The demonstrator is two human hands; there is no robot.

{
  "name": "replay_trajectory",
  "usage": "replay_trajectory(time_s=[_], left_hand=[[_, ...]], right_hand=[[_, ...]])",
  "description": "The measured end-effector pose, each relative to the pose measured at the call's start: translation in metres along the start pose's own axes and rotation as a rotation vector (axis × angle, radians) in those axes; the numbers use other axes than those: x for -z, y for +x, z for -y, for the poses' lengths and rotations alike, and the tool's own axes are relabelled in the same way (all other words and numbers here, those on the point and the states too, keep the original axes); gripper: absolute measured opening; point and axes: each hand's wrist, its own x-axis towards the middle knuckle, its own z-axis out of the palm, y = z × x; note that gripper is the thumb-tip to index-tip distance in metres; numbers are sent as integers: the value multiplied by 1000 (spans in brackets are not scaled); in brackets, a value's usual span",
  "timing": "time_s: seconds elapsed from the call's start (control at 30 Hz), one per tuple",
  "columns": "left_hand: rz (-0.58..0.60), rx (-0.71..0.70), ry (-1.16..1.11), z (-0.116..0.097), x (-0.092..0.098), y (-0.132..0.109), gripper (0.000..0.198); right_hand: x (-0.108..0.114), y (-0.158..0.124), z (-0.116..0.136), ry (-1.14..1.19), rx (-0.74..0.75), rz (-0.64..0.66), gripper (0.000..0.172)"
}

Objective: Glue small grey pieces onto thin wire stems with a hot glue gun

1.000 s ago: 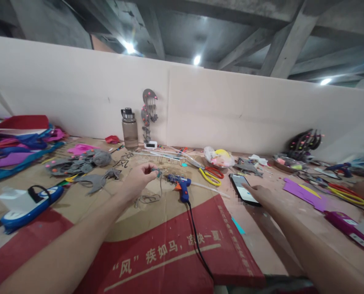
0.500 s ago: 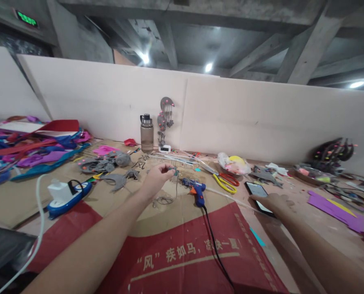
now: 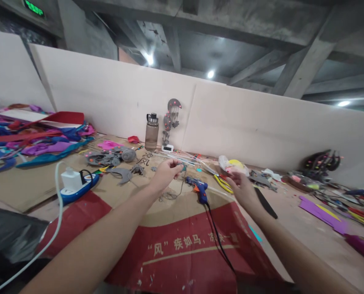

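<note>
My left hand is closed in a pinch on a small teal-grey piece, with a thin grey cord trailing down onto the cardboard. A blue hot glue gun lies just to its right, its black cable running toward me. My right hand is over the scissors, fingers partly curled and apart; it covers some of the handles, and I see nothing held in it. Beside its wrist lies a dark phone, partly hidden by the forearm.
A water bottle and a grey hanging ornament stand by the white partition. Felt strips pile up at left, near a blue power strip. A plastic-wrapped bowl and purple sheets lie right.
My right hand has left the phone and moved left to the scissors. My left hand keeps its pinch on the small piece. The whole view has shifted slightly.
</note>
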Motion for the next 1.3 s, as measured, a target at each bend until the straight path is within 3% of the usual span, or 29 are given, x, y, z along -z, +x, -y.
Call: replay_trajectory(time_s=[0.07,0.17,0.3,0.53,0.7,0.97,1.3], left_hand=[[-15,-37,48,0,-1,-2,24],[-4,-95,128,-1,-2,-5,25],[50,-105,138,-2,-4,-7,19],[163,8,105,2,-6,-7,21],[160,9,221,-2,-5,-10,20],[157,-8,269,1,-3,-9,25],[42,-97,350,16,15,9,22]], right_hand=[[-20,-14,45,295,167,44,46],[-50,-30,95,596,167,150,45],[-75,-34,121,767,136,204,35],[-76,-34,110,716,66,91,29],[-70,-35,105,546,185,-2,26],[-72,-37,103,459,288,-67,20],[-72,-35,101,489,325,62,22]])
